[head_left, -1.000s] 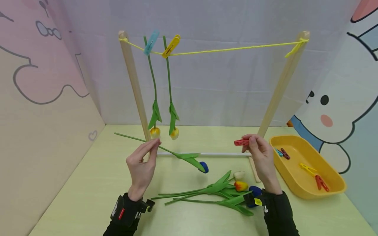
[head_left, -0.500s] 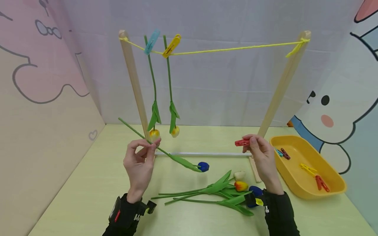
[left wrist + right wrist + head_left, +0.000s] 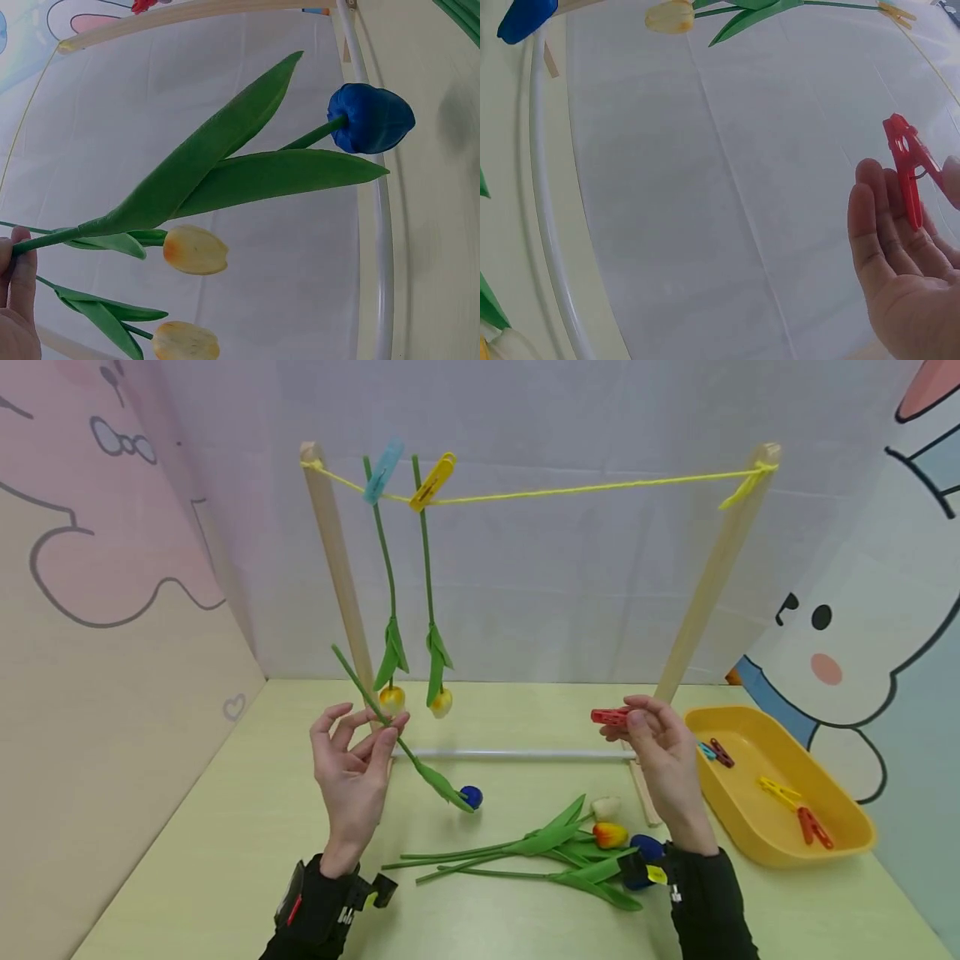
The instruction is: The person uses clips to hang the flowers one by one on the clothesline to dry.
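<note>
My left hand point(image 3: 351, 777) pinches the green stem of a blue tulip point(image 3: 371, 118) between thumb and fingers. The stem slants up to the left and the bloom point(image 3: 471, 797) hangs low on the right, above the table. In my right hand point(image 3: 663, 760) a red clothespin point(image 3: 909, 165) is held between thumb and fingers. Two yellow tulips hang bloom-down from a yellow string point(image 3: 570, 492), one by a blue clothespin point(image 3: 384, 470), the other by a yellow clothespin point(image 3: 433, 482). Several more tulips point(image 3: 555, 842), with white, orange-red and blue blooms, lie on the table between my wrists.
Wooden posts point(image 3: 716, 577) carry the string, with a white rod point(image 3: 517, 754) low between them. At the right stands a yellow tray point(image 3: 757, 852) with several clothespins in it. A white sheet point(image 3: 540, 602) covers the back; printed panels flank both sides.
The blue tulip has turned in my left hand: its stem end has risen and moved right, its bloom has dropped and swung left. My right hand and red clothespin have barely moved.
</note>
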`<move>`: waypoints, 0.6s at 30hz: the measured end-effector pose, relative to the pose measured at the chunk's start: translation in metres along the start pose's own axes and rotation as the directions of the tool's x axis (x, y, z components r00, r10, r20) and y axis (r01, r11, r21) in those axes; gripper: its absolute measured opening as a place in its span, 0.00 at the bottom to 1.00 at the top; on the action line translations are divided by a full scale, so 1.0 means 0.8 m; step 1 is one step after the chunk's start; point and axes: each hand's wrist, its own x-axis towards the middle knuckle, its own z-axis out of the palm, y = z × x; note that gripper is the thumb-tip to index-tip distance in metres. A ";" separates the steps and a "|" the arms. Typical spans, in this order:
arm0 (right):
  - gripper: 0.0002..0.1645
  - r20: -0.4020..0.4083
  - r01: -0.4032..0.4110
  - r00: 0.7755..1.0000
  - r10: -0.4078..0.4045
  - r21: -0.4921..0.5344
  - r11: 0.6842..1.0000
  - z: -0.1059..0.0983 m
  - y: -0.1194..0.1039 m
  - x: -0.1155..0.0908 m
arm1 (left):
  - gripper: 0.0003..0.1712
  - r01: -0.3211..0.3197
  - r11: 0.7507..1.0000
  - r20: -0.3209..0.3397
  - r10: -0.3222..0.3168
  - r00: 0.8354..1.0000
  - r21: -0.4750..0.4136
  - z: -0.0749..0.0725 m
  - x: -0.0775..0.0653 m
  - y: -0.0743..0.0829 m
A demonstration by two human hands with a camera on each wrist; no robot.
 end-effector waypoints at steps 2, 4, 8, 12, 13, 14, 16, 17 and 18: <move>0.13 -0.004 -0.020 1.000 0.020 0.048 0.999 0.000 0.001 0.000 | 0.28 0.006 1.000 0.008 -0.007 1.000 0.024 0.001 -0.001 -0.002; 0.13 -0.008 -0.050 0.999 0.051 0.121 0.991 0.000 0.001 0.001 | 0.25 -0.007 0.998 0.019 0.006 1.000 0.055 0.002 -0.002 -0.004; 0.13 0.007 -0.106 0.994 0.108 0.273 0.956 -0.001 -0.002 0.006 | 0.19 -0.053 0.994 0.046 0.049 0.998 0.095 0.005 -0.003 -0.008; 0.14 0.069 -0.113 0.993 0.094 0.377 0.919 -0.001 -0.007 0.017 | 0.15 -0.070 0.994 0.071 0.065 0.995 0.080 0.007 0.001 -0.010; 0.15 0.084 -0.110 0.993 0.083 0.395 0.912 0.000 -0.009 0.019 | 0.15 -0.071 0.995 0.075 0.065 0.995 0.073 0.007 0.003 -0.010; 0.16 0.096 -0.105 0.993 0.071 0.409 0.907 0.000 -0.011 0.023 | 0.15 -0.064 0.996 0.078 0.059 0.995 0.069 0.008 0.004 -0.010; 0.16 0.114 -0.098 0.992 0.055 0.420 0.902 0.001 -0.017 0.029 | 0.15 -0.051 0.997 0.084 0.046 0.995 0.063 0.010 0.007 -0.009; 0.16 0.117 -0.096 0.992 0.051 0.420 0.903 0.002 -0.020 0.033 | 0.15 -0.042 0.997 0.084 0.037 0.996 0.059 0.012 0.009 -0.008; 0.16 0.118 -0.098 0.992 0.052 0.422 0.901 0.003 -0.024 0.036 | 0.15 -0.034 0.998 0.084 0.030 0.996 0.055 0.013 0.011 -0.007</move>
